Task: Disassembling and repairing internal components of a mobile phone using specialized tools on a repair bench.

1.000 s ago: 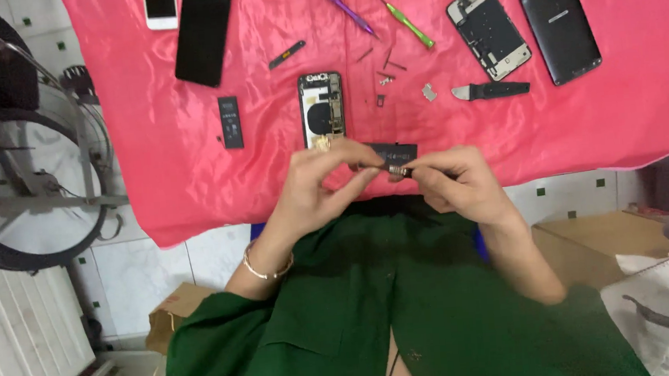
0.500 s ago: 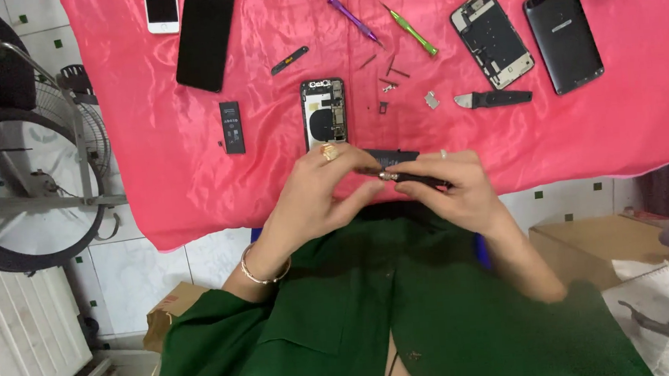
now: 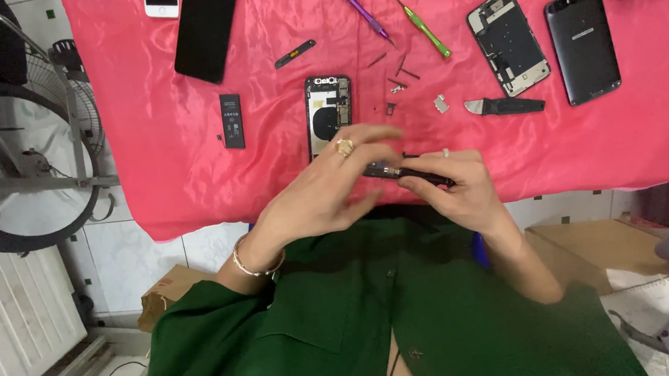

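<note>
Clearly both hands' grip pinches the dark phone part (image 3: 408, 173) between them.

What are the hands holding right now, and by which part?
Both hands hold a thin dark phone part edge-on: the right hand grips its right end, and the left hand pinches its left end with the fingertips. What part it is cannot be told.

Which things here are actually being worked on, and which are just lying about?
In hand:
left hand
right hand
small flat black phone part held between both

Lying about:
opened phone shell
small black battery
purple screwdriver
green screwdriver
grey-backed phone
</note>
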